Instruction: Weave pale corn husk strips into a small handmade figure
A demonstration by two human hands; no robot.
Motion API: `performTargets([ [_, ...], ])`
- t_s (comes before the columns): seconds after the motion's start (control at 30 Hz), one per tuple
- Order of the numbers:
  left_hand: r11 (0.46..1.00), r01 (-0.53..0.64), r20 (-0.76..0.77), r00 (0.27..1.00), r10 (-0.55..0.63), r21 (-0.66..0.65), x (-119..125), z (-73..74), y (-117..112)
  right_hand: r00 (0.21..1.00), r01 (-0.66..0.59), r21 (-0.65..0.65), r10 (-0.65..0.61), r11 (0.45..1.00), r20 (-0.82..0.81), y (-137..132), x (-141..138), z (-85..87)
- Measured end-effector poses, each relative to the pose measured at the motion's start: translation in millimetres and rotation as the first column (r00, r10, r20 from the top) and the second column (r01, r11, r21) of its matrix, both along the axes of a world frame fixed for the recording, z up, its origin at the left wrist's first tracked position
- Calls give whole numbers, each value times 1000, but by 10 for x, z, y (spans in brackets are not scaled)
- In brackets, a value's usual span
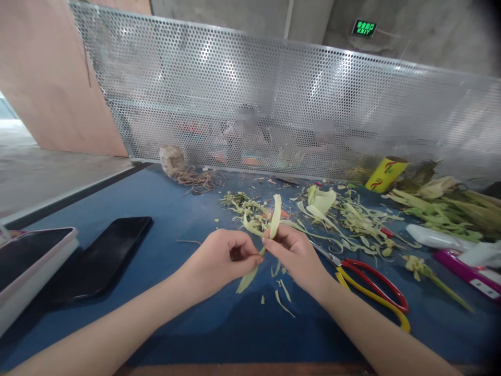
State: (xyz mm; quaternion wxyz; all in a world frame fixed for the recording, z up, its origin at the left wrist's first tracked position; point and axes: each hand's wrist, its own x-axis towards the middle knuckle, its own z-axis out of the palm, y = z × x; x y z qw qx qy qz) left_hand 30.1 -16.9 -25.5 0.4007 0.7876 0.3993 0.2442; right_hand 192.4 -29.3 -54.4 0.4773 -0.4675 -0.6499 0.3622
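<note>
A pale green strip of what looks like corn husk [276, 214] stands up between my two hands over the blue table. My left hand [227, 256] is closed in a pinch, thumb and forefinger together at the lower part of the husk strip, and a leafy end hangs below. My right hand [295, 256] pinches the strip higher up between thumb and fingers. The fingertips of both hands nearly meet. A curled piece of husk [252, 224] juts out to the left of the strip. Small husk shreds [284, 292] lie on the table beneath my hands.
Red and yellow handled scissors [371, 287] lie right of my right hand. Husk scraps [356, 219] cover the back right, near a yellow tube [386, 174] and a glue gun [442, 237]. Twine [198, 178] and a black phone [105, 256] are left. A perforated metal screen [235, 78] stands behind.
</note>
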Motion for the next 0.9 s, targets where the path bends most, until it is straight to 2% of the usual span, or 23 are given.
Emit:
performTargets([
  [0.13,999,-2,28,1000,3,-37,-16,12,8,999,-20,-42,18,999,-50,25,15,20],
  [0.27,998,-16,52,998,20,-62,-14,10,28,990,-108,-148,93,983,-105,57,37,-3],
  [0.37,999,-26,68,997,29,-41,-10,-17,40,977,-161,-182,131,970,-167,66,38,-17],
  [0.57,993,-62,-5,998,63,98,14,-64,28,969,-74,-157,33,985,-246,53,3,-34],
  [0.7,997,-32,-39,999,35,73,23,-71,0,972,-22,-129,-9,991,-235,48,15,-32],
  [0.83,990,-84,-11,996,86,109,-5,-51,0,979,-113,-135,87,984,-182,57,68,-7],
  [0.9,983,-109,-3,994,111,148,-19,-31,6,981,-114,-135,89,984,-173,62,92,6],
])
